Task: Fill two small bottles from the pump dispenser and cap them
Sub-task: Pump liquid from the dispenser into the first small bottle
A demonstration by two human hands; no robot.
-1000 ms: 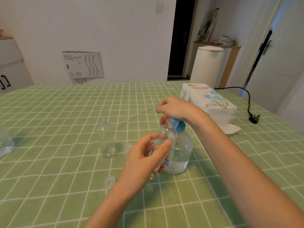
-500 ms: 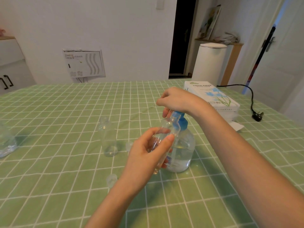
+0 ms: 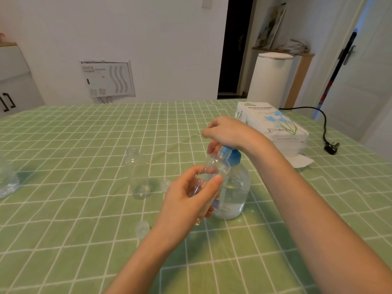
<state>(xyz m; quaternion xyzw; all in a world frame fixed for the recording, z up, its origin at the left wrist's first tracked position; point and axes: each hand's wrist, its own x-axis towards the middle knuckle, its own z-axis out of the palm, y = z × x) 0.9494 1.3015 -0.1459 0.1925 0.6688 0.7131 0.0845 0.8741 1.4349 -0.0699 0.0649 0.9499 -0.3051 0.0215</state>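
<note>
Comparing with the last second: little has moved on the green checked table (image 3: 84, 134), and the tissue pack (image 3: 273, 126) at its far right lies as it did. Pump dispenser (image 3: 235, 194) stands upright in the same spot near the middle, roughly half full of clear liquid. Right hand (image 3: 229, 132) is still on top of it, fingers curled down over the blue pump head (image 3: 231, 157). Against the blue collar it sits slightly higher than a second ago, which I read as a pump stroke in progress or just released, not a let-go. Left hand (image 3: 186, 200) keeps its grip, thumb and fingers wrapped round the held bottle (image 3: 214, 168). That bottle is off the table, tilted, in front of the dispenser, with its open mouth up at the spout. Fill level: cannot tell, since fingers and clear plastic hide it; no visible rise over the second. Second bottle (image 3: 139, 177) stands upright and uncapped to the left, well apart from both hands, seemingly with at most a little liquid at its base, unchanged. Two clear caps lie loose as before: far cap (image 3: 165, 184) between second bottle and left hand, near cap (image 3: 142, 229) closer to the camera. Judgement: first fill still under way; second fill and both cappings outstanding.
</note>
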